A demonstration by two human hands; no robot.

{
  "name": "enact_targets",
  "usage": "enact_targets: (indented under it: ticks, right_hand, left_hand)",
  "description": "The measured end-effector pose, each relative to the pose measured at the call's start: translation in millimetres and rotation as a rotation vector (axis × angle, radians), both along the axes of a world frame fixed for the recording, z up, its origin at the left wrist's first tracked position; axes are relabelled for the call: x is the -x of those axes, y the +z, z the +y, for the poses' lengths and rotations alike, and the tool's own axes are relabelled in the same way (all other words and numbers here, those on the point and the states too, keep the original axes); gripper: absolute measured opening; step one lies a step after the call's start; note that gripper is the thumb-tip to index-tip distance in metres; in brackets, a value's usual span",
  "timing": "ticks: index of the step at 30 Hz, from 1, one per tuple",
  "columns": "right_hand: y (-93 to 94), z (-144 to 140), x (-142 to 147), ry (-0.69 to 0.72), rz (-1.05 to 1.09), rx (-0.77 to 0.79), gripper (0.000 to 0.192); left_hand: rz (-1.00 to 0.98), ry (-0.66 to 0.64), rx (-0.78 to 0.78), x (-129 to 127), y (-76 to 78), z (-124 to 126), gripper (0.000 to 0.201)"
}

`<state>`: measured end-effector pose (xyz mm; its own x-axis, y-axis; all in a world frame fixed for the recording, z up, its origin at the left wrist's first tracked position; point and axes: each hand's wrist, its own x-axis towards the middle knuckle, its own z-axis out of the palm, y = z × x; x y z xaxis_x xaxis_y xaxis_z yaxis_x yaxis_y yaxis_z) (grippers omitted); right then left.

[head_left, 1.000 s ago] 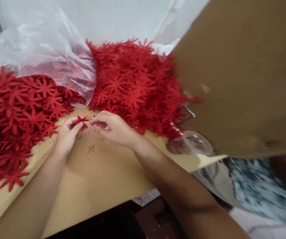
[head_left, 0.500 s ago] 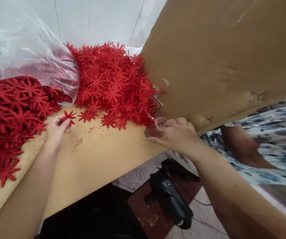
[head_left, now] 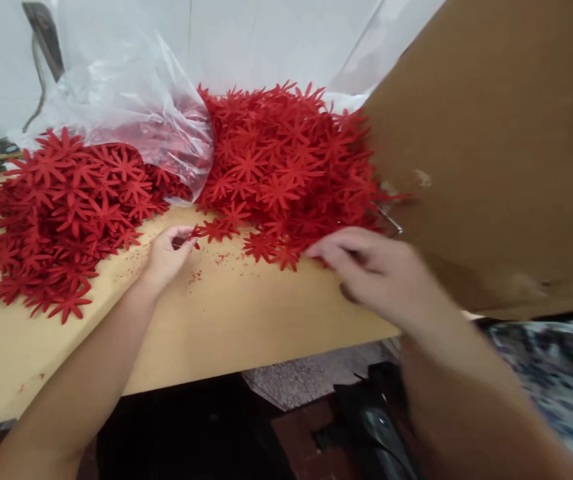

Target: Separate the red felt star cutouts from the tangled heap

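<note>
Soft, even daylight fills the scene, brightest on the white wall [head_left: 266, 40] toward 12 o'clock. The clear plastic bag [head_left: 131, 113] at 11 o'clock carries pale glare streaks. Shadows are faint; only a weak one lies under the left hand [head_left: 166, 257] on the tan counter [head_left: 226, 327]. The right hand [head_left: 376, 273] at 3 o'clock is smeared by motion blur. The space below the counter at 6 o'clock is dim. The red flower cut-outs [head_left: 276, 160] look slightly soft.

Tan wood table [head_left: 226, 333]: two red felt-flower heaps [head_left: 66, 207] [head_left: 286, 160], plastic bag [head_left: 131, 113] btwn, red crumbs.
</note>
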<state>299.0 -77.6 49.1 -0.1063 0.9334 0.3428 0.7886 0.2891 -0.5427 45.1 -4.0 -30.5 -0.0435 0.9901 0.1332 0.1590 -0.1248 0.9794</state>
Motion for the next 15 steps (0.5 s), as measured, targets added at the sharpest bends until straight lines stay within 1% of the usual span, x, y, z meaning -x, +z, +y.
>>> enact_targets:
  ticks: [3, 5, 7, 10, 12, 15]
  right_hand:
    - [-25.8, 28, 66, 0.189, 0.286, 0.287, 0.032]
    - [-42.8, 44, 101, 0.290, 0.470, 0.368, 0.039]
    - [-55.0, 56, 121, 0.324, 0.606, 0.382, 0.042]
    - [-64.5, 67, 129, 0.315, 0.737, 0.370, 0.040]
    - [-68.6, 71, 125, 0.291, 0.794, 0.374, 0.036]
    - [-76.1, 76, 116, 0.202, 0.837, 0.373, 0.034]
  left_hand:
    - [0.112, -0.007, -0.155, -1, -2.8, -6, 0.018]
    - [0.170, -0.019, -0.230, -1, -2.0, -11, 0.019]
    - [0.215, -0.028, -0.279, 0, -0.3, -14, 0.020]
    - [0.239, -0.049, -0.304, 0, 0.8, -14, 0.022]
    - [0.222, -0.081, -0.303, -1, 0.1, -13, 0.022]
    - [0.199, -0.128, -0.314, -3, -1.5, -12, 0.020]
